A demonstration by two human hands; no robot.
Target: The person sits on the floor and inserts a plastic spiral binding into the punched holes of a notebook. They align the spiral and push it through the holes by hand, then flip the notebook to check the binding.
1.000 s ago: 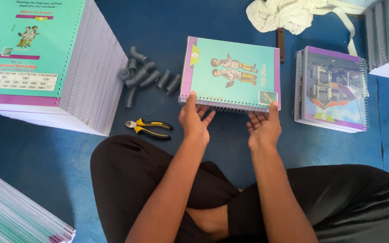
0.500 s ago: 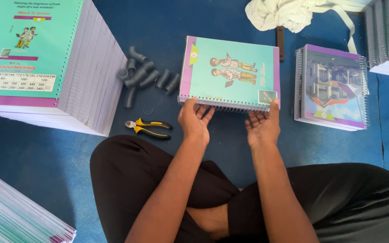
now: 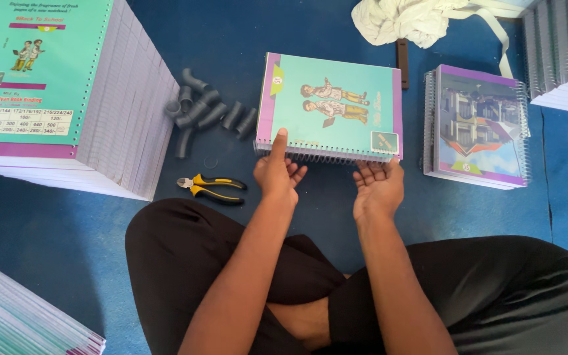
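Head view looks straight down at a person seated cross-legged on a blue floor (image 3: 336, 217), with a spiral-bound notebook (image 3: 330, 108) lying flat just beyond the knees, at twelve o'clock from both hands. Its long axis runs from nine to three o'clock, and the wire coil lies along the near edge, the edge that faces the hands.

The left hand (image 3: 277, 174) meets that edge at its left end: the thumb is laid on top of the teal cover and the fingers curl under the coil, a light pinching grip on the corner. The right hand (image 3: 377, 187) lies palm up with fingers spread, its fingertips touching the coil near the right end; its grip is released and closes on nothing. Both hands are equally near the book, each at its own end of the coil.

At nine o'clock from the left hand, just beside it on the floor, lie yellow-handled pliers (image 3: 212, 189). Grey tube pieces (image 3: 208, 115) sit at eleven o'clock. A second notebook with a purple cover (image 3: 478, 125) lies at two o'clock from the right hand, and a tall stack of books (image 3: 67, 92) stands well apart at ten o'clock.
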